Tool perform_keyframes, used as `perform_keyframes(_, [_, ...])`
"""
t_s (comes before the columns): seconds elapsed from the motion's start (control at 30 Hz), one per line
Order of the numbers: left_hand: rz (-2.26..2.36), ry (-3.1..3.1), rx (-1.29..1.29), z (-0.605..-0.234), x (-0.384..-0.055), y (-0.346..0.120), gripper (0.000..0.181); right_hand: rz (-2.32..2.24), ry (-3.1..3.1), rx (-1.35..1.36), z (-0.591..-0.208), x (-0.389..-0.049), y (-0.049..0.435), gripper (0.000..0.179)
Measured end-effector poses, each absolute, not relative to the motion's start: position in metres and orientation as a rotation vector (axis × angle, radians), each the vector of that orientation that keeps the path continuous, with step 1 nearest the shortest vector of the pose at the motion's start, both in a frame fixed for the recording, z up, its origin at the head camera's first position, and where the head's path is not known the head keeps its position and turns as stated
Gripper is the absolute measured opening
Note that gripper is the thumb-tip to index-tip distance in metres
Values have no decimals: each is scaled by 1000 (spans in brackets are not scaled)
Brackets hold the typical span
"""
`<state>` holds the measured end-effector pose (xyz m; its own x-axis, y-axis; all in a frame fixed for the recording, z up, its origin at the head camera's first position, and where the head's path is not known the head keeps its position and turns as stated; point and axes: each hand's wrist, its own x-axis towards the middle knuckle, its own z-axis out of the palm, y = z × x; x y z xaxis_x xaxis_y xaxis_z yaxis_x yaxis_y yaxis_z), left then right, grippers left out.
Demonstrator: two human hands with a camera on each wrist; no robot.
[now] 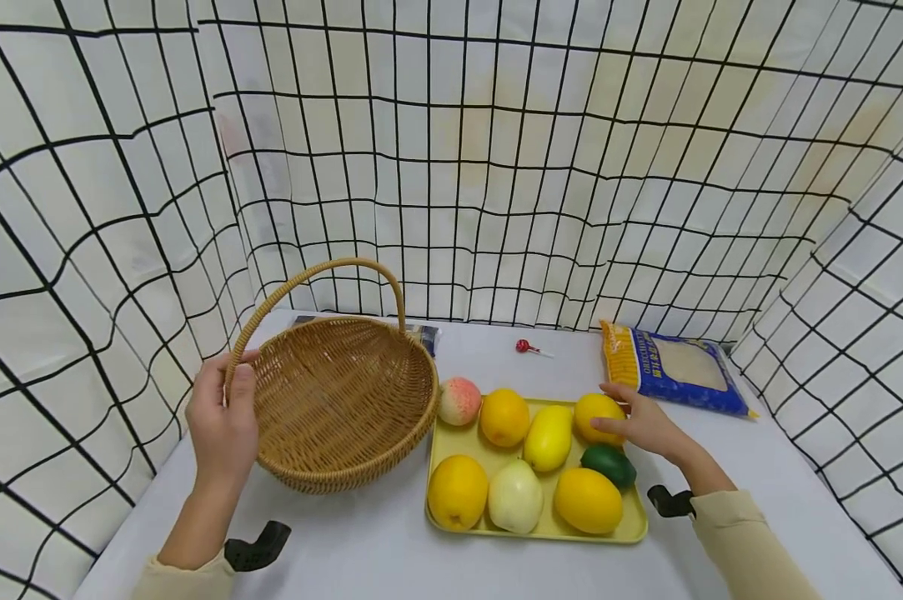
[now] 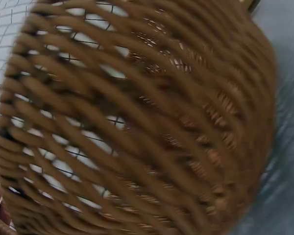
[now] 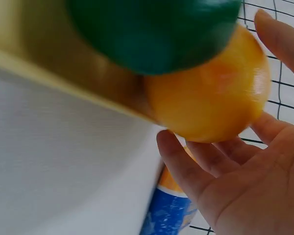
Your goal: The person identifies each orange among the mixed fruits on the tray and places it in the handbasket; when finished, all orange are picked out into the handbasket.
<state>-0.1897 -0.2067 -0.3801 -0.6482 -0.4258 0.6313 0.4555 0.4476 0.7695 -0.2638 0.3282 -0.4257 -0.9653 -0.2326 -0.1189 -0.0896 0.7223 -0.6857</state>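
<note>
My left hand grips the rim and handle base of a wicker basket, tilted with its hollow interior toward me. In the left wrist view the woven side fills most of the picture. My right hand is at the orange in the tray's back right corner. In the right wrist view its fingers spread beside the orange, with the thumb apart from it. A dark green fruit lies right in front of that orange, in the yellow tray.
The tray also bears a peach, another orange, a yellow pear-shaped fruit, a pale pear and large yellow fruits. Behind lie a red lollipop and a blue-and-yellow pasta bag. Black-gridded white walls enclose the table.
</note>
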Motion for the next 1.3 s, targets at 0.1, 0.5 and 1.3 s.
perform_keyframes(0.1, [-1372,-1872,59,-397,-191,-209,31,-1058,2719,-240,-433,-260,328,89])
perform_keyframes(0.5, [-1517,-1597,-211,-424,-215,-221,53,-1058,2807,-123,-440,-255,328,96])
perform_keyframes(1.3, [-1336,-1568,-231,-434,-200,-220,49,-1608,2754,-329,-364,-248,219,83])
